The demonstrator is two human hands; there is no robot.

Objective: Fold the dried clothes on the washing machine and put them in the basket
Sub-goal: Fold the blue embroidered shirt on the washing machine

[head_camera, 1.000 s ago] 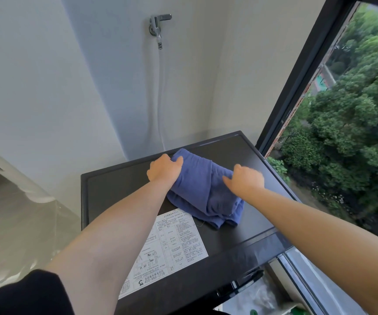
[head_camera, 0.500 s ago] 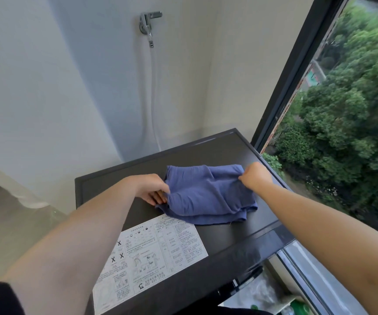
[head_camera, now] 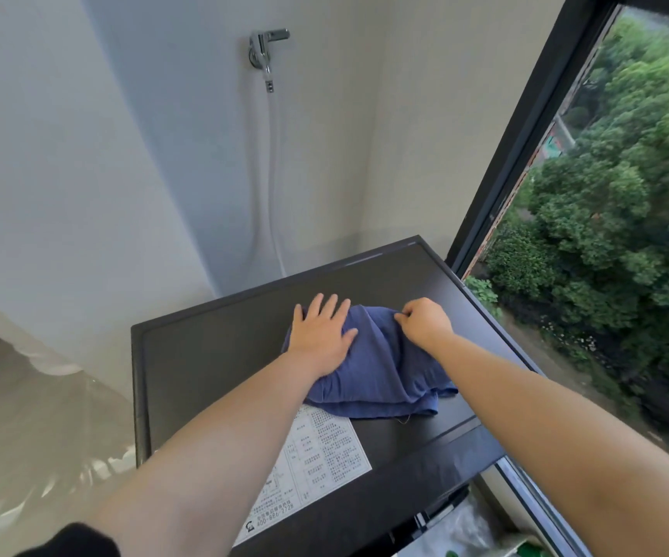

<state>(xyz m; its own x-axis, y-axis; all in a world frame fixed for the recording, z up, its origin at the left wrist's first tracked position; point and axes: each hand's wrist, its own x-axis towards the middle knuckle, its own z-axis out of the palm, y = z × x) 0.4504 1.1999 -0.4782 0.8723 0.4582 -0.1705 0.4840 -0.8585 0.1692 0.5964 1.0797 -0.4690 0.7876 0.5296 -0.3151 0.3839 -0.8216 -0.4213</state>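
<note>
White walls stand behind a black washing machine. On top of the washing machine, near the middle of its flat lid, lies a blue cloth. It is folded over and a bit wrinkly. Its near edge reaches a white sticker with small print, which is stuck on the front part of the washing machine's top.

The left hand lies flat on the left part of the cloth. Its fingers are straight and spread apart, and the tips go past the cloth onto the black lid. The right hand is at the far edge of the cloth. Its fingers are curled in, and they pinch a bit of the blue cloth there.

High on the wall above the washing machine is a shiny tap. A pale hose hangs from it down behind the washing machine. To the right of the washing machine is a dark window frame, with green trees outside.
</note>
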